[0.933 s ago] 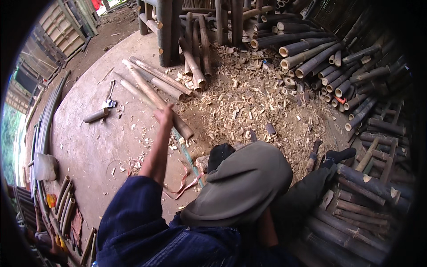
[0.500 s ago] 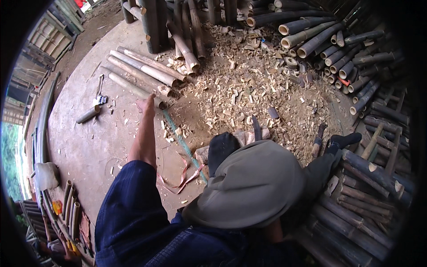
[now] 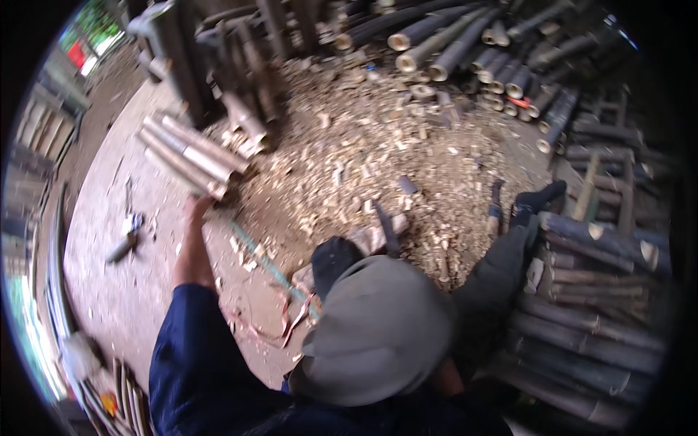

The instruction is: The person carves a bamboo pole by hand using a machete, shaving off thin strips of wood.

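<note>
My left hand is at the near end of several pale bamboo tubes lying side by side on the floor. It touches the nearest tube, but motion blur hides how its fingers are set. My right hand does not show; only a bit of skin appears beside my grey-clad bent knee. Beyond the knee, a dark blade stands against a pale pinkish bundle. A green strip runs along the floor between my left arm and a black-covered foot.
Wood chips cover the middle floor. Dark bamboo tubes are piled at the back right, with more stacked poles at my right. A short dark tube lies far left. Reddish ribbon lies near my left sleeve.
My left hand has moved the nearest tube up against the others, closing the gap between them. The whole view has shifted and blurred.
</note>
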`<state>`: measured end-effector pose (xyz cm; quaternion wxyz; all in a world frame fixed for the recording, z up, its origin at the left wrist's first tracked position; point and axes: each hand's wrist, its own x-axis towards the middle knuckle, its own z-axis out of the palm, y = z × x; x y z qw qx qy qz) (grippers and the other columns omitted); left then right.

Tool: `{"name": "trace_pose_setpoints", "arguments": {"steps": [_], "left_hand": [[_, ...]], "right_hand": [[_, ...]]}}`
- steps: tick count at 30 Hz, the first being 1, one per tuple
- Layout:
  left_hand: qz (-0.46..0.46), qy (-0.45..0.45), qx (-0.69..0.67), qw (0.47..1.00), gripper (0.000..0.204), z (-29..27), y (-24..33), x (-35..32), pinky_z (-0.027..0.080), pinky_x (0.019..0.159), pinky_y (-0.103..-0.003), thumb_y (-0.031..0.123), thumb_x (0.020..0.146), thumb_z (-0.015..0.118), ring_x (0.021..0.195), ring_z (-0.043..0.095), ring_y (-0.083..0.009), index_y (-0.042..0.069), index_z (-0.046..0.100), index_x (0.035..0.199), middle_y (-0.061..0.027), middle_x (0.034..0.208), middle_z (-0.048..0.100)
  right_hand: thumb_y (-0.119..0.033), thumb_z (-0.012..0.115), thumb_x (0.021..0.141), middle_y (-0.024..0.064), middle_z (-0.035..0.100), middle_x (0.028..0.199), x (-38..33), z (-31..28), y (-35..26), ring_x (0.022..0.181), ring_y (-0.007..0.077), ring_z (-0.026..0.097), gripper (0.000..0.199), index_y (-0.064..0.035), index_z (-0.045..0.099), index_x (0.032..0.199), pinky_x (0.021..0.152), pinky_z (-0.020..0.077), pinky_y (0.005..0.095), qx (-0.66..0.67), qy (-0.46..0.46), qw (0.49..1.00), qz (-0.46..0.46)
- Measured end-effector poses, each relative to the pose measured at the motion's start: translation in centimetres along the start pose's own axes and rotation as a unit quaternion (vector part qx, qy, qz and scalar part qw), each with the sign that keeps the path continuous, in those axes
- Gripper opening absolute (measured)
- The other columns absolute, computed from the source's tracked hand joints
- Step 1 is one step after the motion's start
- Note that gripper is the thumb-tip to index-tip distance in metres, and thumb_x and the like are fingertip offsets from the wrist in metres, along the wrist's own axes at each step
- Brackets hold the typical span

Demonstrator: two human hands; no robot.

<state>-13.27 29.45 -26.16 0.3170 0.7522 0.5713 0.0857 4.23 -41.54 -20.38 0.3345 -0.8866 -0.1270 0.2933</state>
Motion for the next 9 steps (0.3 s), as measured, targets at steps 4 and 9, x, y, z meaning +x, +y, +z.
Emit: {"name": "trace_pose_setpoints", "arguments": {"steps": [4,9], "left_hand": [[-0.01,0.257,0.175,0.95,0.078,1.2,1.5,-1.4,0.042,0.104,-0.048,0.042,0.08,0.079,0.119,0.059,-0.0379,0.003,0.052,0.142,-0.0218,0.133,0.061],[0.354,0.155,-0.172,0.906,0.041,10.6,15.9,-15.9,0.042,0.1,-0.049,0.017,0.085,0.074,0.107,0.06,-0.0334,0.002,0.06,0.122,-0.0176,0.118,0.063]], "right_hand": [[-0.036,0.074,0.083,0.0302,0.053,0.125,-0.4,-1.4,-4.7,0.115,0.048,0.057,0.068,-0.0035,0.046,0.136,0.096,0.0489,0.0557,-0.081,0.048,0.992,0.082],[-0.043,0.066,0.091,0.0237,0.051,0.123,-0.8,-1.0,-3.5,0.11,0.0446,0.055,0.047,-0.0031,0.058,0.114,0.094,0.0468,0.0532,-0.102,0.196,0.975,0.013]]}}
